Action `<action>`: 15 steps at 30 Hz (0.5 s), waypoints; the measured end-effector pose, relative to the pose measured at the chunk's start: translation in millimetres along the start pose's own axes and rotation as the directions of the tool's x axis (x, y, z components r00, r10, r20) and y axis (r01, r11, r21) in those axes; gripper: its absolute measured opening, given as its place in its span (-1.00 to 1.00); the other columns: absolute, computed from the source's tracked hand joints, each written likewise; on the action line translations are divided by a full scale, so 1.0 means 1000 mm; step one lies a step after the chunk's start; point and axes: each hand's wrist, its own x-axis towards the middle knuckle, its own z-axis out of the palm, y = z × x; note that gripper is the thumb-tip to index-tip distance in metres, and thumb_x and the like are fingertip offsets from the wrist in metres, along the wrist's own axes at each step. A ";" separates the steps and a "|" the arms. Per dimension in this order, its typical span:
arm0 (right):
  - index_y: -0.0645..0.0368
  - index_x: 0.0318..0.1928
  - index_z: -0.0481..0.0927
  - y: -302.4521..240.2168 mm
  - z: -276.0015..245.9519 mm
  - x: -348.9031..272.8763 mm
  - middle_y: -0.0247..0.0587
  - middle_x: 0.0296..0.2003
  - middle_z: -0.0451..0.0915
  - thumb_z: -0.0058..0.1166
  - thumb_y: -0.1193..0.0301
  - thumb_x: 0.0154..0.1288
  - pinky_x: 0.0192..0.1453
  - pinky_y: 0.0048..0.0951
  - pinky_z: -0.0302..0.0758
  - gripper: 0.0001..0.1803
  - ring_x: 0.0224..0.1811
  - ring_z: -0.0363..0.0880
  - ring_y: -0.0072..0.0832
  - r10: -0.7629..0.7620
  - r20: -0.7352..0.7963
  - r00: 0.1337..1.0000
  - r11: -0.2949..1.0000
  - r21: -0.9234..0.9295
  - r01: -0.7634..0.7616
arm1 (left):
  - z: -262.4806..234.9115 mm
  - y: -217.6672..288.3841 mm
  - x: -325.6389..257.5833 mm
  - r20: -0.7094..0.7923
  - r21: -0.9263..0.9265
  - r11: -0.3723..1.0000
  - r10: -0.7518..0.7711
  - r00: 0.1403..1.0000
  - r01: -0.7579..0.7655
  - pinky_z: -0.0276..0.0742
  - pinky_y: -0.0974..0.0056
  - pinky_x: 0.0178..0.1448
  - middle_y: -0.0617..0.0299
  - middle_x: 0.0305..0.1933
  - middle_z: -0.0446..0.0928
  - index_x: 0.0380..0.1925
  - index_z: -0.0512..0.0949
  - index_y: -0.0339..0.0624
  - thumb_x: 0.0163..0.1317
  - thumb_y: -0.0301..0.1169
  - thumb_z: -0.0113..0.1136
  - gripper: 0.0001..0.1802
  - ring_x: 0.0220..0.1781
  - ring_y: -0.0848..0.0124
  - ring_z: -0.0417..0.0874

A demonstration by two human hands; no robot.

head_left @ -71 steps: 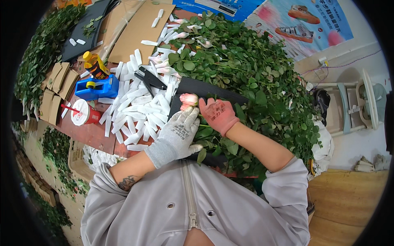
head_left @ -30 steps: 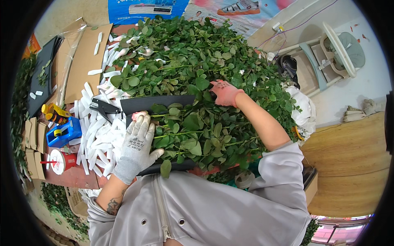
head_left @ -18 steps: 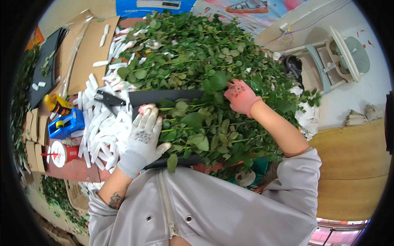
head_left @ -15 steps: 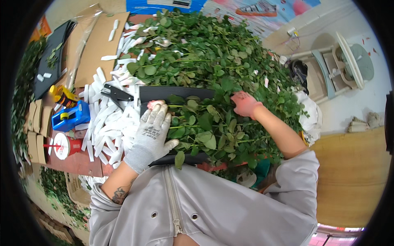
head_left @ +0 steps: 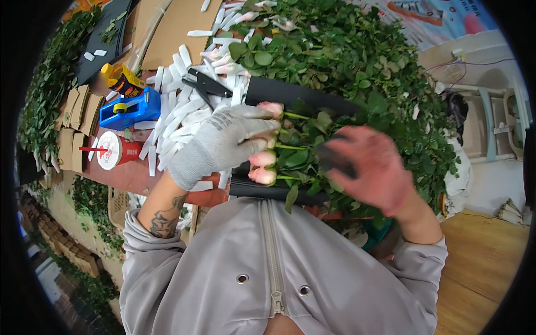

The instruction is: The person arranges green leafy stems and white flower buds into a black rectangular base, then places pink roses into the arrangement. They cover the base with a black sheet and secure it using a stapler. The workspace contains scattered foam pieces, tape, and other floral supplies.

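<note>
My left hand (head_left: 229, 137), in a light grey knit glove, lies over a row of pale pink roses (head_left: 262, 176), its fingers stretched across the upper heads. The rose heads line up at the left end of a dark corrugated sheet (head_left: 296, 94), their green leafy stems running to the right. Above those leaves hovers my right hand (head_left: 374, 164), in a red glove with a dark palm. Motion smears its fingers, so I cannot tell whether they hold anything. A black stapler (head_left: 209, 86) rests beyond my left hand, on white foam sleeves (head_left: 181, 106).
Piled rose stems (head_left: 335, 56) cover the far side of the table. To the left stand a blue tape dispenser (head_left: 134, 109), a yellow-capped bottle (head_left: 120, 78), a red cup with a straw (head_left: 120, 149) and cardboard pieces (head_left: 72, 151). A plastic chair (head_left: 488, 120) is at the right.
My right hand has come left and nearer from the far leaves. My left hand's fingers now point right across the rose heads, which show more fully. The whole view has shifted.
</note>
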 end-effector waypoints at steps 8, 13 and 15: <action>0.03 -0.24 0.53 -0.031 0.085 0.027 -0.29 -0.26 0.57 0.15 0.14 0.17 -0.14 -0.21 0.48 -0.73 -0.15 0.60 -0.29 -0.133 0.307 0.942 0.989 0.101 0.107 | 0.033 -0.020 -0.015 0.083 0.153 0.952 0.254 0.964 -0.264 0.53 0.17 -0.09 0.25 -0.28 0.60 -0.27 0.71 -0.05 0.02 -0.37 0.29 -0.77 -0.22 0.22 0.61; 0.05 -0.27 0.52 -0.030 0.094 0.028 -0.29 -0.30 0.59 0.14 0.21 0.14 -0.15 -0.21 0.50 -0.76 -0.15 0.62 -0.29 -0.185 0.253 0.949 0.980 0.116 0.161 | 0.038 -0.026 -0.008 0.161 0.105 0.991 0.064 0.985 -0.081 0.55 0.19 -0.08 0.30 -0.26 0.63 -0.23 0.73 0.00 -0.02 -0.38 0.29 -0.72 -0.18 0.26 0.63; 0.03 -0.18 0.53 -0.032 0.105 0.024 -0.29 -0.27 0.57 0.15 0.18 0.14 -0.13 -0.23 0.45 -0.71 -0.17 0.59 -0.30 -0.193 0.171 0.966 0.980 0.084 0.181 | 0.039 -0.029 -0.008 0.181 0.126 0.986 0.084 0.980 -0.108 0.55 0.22 -0.08 0.31 -0.28 0.63 -0.23 0.73 0.00 -0.04 -0.40 0.28 -0.70 -0.18 0.28 0.63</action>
